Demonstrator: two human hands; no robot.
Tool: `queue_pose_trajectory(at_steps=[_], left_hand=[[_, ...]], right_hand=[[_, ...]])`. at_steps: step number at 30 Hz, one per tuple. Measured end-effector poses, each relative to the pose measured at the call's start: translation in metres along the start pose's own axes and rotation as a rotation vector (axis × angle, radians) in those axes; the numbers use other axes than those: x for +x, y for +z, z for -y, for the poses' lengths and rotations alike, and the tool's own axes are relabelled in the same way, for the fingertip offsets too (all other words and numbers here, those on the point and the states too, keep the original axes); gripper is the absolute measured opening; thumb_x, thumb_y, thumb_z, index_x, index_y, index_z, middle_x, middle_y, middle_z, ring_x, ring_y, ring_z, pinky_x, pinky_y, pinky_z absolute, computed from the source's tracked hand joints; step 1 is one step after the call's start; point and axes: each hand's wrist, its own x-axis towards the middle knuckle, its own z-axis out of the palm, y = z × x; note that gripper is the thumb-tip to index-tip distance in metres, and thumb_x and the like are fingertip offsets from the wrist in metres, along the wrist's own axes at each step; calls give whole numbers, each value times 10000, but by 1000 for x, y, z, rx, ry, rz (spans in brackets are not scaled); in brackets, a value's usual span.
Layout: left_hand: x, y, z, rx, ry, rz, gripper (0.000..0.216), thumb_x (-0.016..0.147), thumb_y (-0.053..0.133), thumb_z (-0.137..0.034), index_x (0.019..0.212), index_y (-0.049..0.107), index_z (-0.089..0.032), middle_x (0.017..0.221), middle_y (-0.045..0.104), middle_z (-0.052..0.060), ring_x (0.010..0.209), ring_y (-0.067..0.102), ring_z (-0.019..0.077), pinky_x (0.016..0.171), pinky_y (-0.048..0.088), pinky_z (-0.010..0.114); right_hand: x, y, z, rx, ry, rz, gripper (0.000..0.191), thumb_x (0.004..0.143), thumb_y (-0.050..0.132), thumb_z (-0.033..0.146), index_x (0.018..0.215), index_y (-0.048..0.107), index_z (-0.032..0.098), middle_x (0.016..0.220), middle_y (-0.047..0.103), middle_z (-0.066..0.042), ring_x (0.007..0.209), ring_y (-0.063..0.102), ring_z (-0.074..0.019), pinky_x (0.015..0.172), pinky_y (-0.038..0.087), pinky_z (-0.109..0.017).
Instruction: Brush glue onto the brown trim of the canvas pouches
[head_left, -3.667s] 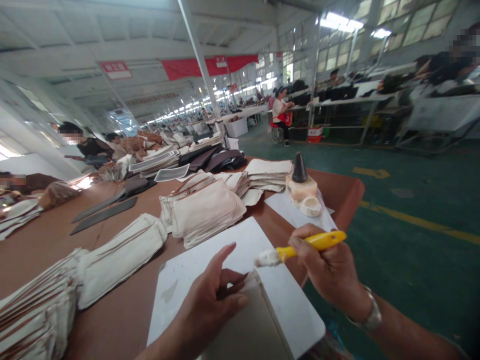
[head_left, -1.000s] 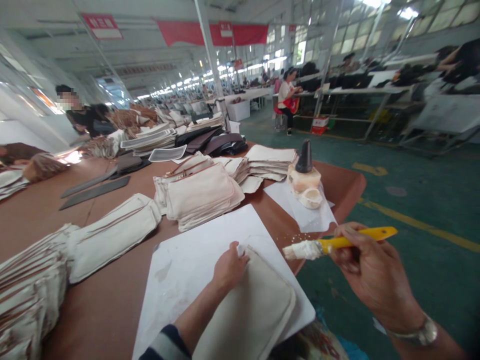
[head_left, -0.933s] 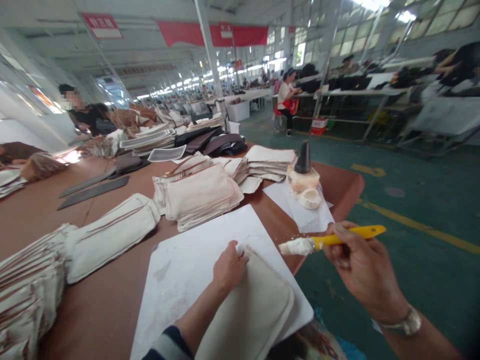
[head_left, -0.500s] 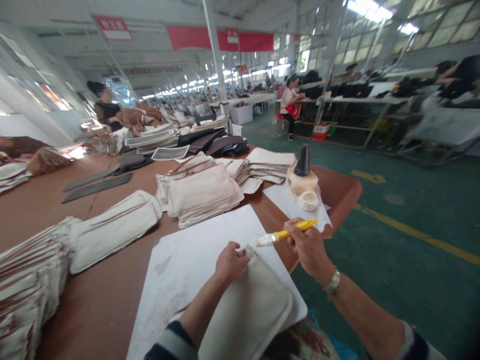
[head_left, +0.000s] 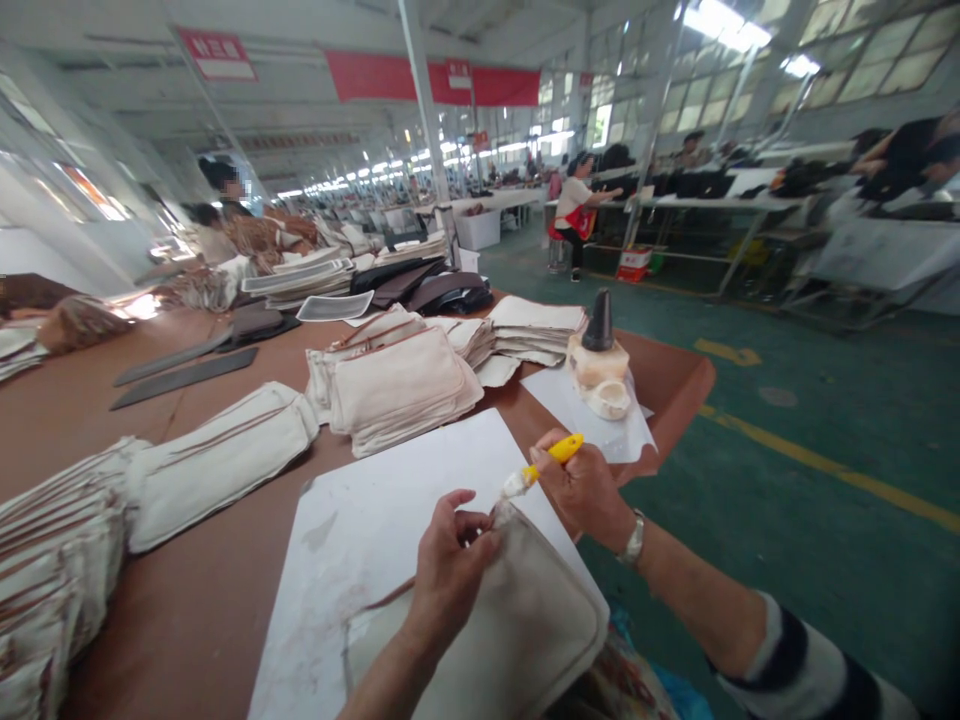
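Observation:
A yellow-handled brush (head_left: pixel 553 455) with whitish bristles is gripped in my right hand (head_left: pixel 589 495). Its bristle end comes down at the upper corner of a cream fabric panel (head_left: pixel 525 620), seemingly touching it. My left hand (head_left: pixel 454 560) pinches that same corner between thumb and fingers. The panel has rounded corners and a stitched edge, and lies partly over a white board (head_left: pixel 330 570), its near end hanging toward my lap. A brown strip shows along its left side, partly hidden by my left forearm.
Beyond the board lies a stack of cream panels (head_left: pixel 405 385); more panels (head_left: pixel 67 560) fan out at left. A glue container with a black cone (head_left: pixel 598 325) stands on white paper (head_left: pixel 540 385) near the table's right edge (head_left: pixel 686 400). Co-workers sit farther back.
The brush has moved left and down to the panel's corner with my right hand. My left hand has turned, its fingers lifting more, and the panel has shifted, showing its brown strip.

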Motion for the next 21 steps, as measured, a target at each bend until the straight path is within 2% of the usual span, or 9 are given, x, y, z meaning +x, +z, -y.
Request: queue_pose_trajectory(at_steps=[3, 8, 10, 12, 16, 18, 21], left_hand=[[-4, -1, -3, 31, 36, -12, 528, 733, 722, -286, 1199, 491, -200, 826, 736, -11, 688, 587, 150, 670, 452, 274], [-10, -1, -3, 108, 100, -59, 512, 746, 753, -318, 1190, 522, -207, 818, 747, -7, 646, 616, 156, 629, 478, 275], [-15, -2, -1, 156, 182, -83, 465, 788, 737, -299, 1195, 527, -218, 821, 750, -12, 659, 644, 155, 625, 503, 267], [-20, -6, -1, 237, 337, -87, 399, 834, 706, -238, 1193, 531, -234, 838, 753, -16, 688, 681, 150, 642, 534, 256], [-32, -18, -12, 430, 831, -64, 239, 894, 658, -136, 1100, 589, -237, 895, 749, 5, 781, 714, 146, 718, 567, 241], [-38, -24, -20, 471, 1002, 3, 214, 904, 646, -95, 1079, 604, -210, 873, 735, 12, 756, 683, 134, 688, 552, 223], [-43, -31, -23, 498, 1119, 141, 274, 885, 618, 11, 1091, 583, -167, 929, 738, 37, 752, 632, 126, 683, 524, 234]], right_hand=[[-3, -11, 12, -20, -24, -63, 271, 979, 556, 386, 806, 594, 180, 620, 528, -2, 553, 487, -153, 544, 352, -263], [-11, -11, 21, -45, -117, 54, 265, 992, 526, 325, 781, 589, 178, 647, 554, -9, 561, 501, -148, 553, 365, -266], [-10, -14, 21, -68, -133, 36, 258, 991, 532, 321, 785, 584, 175, 675, 568, -17, 595, 517, -153, 583, 375, -271], [-7, -23, 22, -79, -120, -33, 252, 1004, 532, 329, 814, 589, 174, 664, 554, -8, 585, 507, -147, 578, 374, -266], [-5, -48, 30, 51, -13, -110, 251, 987, 582, 359, 817, 604, 174, 599, 516, 21, 509, 472, -123, 500, 365, -233], [-6, -53, 36, 166, 56, -77, 251, 976, 603, 370, 820, 598, 174, 585, 508, 28, 498, 467, -115, 476, 357, -213], [-11, -52, 46, 291, 127, 30, 269, 964, 606, 386, 807, 594, 168, 560, 486, 35, 473, 433, -99, 443, 320, -194]])
